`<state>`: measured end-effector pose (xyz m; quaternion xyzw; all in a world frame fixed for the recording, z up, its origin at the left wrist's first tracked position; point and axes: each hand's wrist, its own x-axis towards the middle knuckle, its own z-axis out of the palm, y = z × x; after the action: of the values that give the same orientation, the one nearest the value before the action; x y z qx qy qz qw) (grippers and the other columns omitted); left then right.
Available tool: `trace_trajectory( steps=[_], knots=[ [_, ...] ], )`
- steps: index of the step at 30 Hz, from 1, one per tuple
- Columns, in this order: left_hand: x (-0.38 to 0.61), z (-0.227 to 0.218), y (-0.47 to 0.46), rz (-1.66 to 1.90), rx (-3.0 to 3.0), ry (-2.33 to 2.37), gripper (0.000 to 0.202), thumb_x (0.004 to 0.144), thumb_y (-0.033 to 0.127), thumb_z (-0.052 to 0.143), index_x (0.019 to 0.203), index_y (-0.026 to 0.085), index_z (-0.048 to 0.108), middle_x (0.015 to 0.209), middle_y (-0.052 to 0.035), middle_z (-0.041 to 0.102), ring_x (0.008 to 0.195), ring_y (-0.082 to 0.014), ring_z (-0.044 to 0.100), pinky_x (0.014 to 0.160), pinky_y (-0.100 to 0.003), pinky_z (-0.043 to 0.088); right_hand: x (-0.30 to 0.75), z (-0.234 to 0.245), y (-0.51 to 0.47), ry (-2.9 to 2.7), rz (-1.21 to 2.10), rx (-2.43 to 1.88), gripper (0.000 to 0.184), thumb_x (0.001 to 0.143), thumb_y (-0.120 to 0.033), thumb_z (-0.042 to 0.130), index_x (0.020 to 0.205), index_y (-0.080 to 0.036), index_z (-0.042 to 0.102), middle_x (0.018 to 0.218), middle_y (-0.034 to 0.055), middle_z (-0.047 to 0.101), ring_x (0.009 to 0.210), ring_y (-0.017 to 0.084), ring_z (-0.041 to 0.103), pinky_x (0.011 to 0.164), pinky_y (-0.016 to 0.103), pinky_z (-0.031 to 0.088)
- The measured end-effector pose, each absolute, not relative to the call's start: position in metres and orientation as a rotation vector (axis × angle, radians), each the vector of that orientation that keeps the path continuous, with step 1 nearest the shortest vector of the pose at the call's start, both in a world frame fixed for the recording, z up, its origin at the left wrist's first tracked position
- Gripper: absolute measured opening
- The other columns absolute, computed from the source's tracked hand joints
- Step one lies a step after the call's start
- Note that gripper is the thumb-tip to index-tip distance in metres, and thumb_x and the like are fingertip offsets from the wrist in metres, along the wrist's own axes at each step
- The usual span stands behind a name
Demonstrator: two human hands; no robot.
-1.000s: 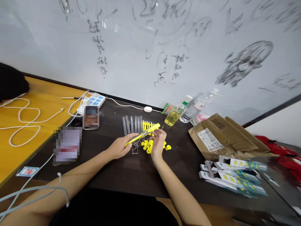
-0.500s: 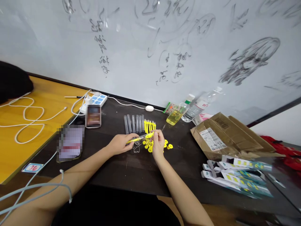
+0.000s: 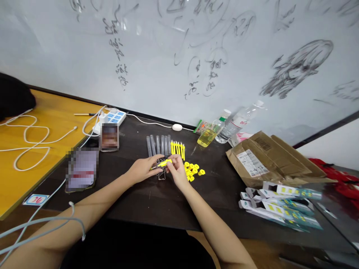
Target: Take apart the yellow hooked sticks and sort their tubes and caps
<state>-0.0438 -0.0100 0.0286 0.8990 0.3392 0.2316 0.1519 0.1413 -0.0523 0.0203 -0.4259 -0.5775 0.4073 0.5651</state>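
Over the dark table, my left hand (image 3: 143, 169) is closed around one end of a slim yellow-and-clear tube (image 3: 165, 163). My right hand (image 3: 178, 170) pinches the yellow end of the same tube; the fingers partly hide it. Beneath and between the hands lie bent metal wire pieces (image 3: 161, 175). Several small yellow caps (image 3: 193, 170) are scattered just right of my right hand. Behind the hands, several clear tubes (image 3: 157, 145) lie side by side, with a row of yellow rods with silvery tips (image 3: 177, 147) next to them.
At the back stand an oil bottle (image 3: 207, 137) and a water bottle (image 3: 232, 127). A cardboard parcel (image 3: 252, 160) and flattened printed boxes (image 3: 283, 207) lie to the right. On the left are a phone (image 3: 82, 170), a power strip (image 3: 116, 117) and loose white cables (image 3: 47, 147).
My right hand has moved left, bringing the yellow end close to my left hand. More of the yellow caps now show. The view has shifted slightly.
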Motion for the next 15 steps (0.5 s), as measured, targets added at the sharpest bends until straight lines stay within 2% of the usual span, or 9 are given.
trace_trajectory(
  steps=[3, 7, 12, 15],
  knots=[
    [-0.0440, 0.0311, -0.0114, 0.677, 2.587, 0.981, 0.057, 0.086, 0.057, 0.046, 0.133, 0.024, 0.041, 0.109, -0.0052, 0.065, 0.087, -0.0185, 0.065, 0.073, -0.027, 0.048, 0.1358, 0.0169, -0.0559, -1.413, 0.992, -1.014, 0.026, 0.084, -0.044, 0.056, 0.087, -0.024, 0.040, 0.070, -0.0055, 0.047, 0.056, 0.010, 0.045, 0.053, 0.023, 0.039],
    [-0.0438, 0.0341, -0.0138, 0.706, 2.640, 0.947, 0.050, 0.085, 0.058, 0.047, 0.123, 0.026, 0.051, 0.114, -0.0049, 0.060, 0.085, -0.0166, 0.064, 0.068, -0.024, 0.048, 0.1333, 0.0179, -0.0590, -1.470, 0.954, -1.036, 0.025, 0.084, -0.043, 0.056, 0.085, -0.023, 0.040, 0.070, -0.0052, 0.045, 0.058, 0.010, 0.045, 0.054, 0.023, 0.037],
    [-0.0403, 0.0331, -0.0179, 0.729, 2.704, 0.828, 0.033, 0.091, 0.039, 0.044, 0.119, 0.022, 0.051, 0.114, -0.0048, 0.062, 0.093, -0.0172, 0.064, 0.075, -0.024, 0.048, 0.1369, 0.0236, -0.0615, -1.541, 0.788, -1.130, 0.022, 0.090, -0.041, 0.046, 0.079, -0.022, 0.041, 0.065, -0.0052, 0.039, 0.056, 0.011, 0.040, 0.054, 0.024, 0.032],
    [-0.0391, 0.0329, -0.0188, 0.633, 2.771, 0.879, 0.033, 0.089, 0.030, 0.044, 0.119, 0.019, 0.049, 0.105, -0.0057, 0.066, 0.085, -0.0193, 0.066, 0.070, -0.026, 0.047, 0.1409, 0.0255, -0.0613, -1.677, 0.610, -1.212, 0.034, 0.092, -0.040, 0.043, 0.064, -0.020, 0.037, 0.058, -0.0048, 0.034, 0.054, 0.011, 0.035, 0.054, 0.025, 0.026]
  ],
)
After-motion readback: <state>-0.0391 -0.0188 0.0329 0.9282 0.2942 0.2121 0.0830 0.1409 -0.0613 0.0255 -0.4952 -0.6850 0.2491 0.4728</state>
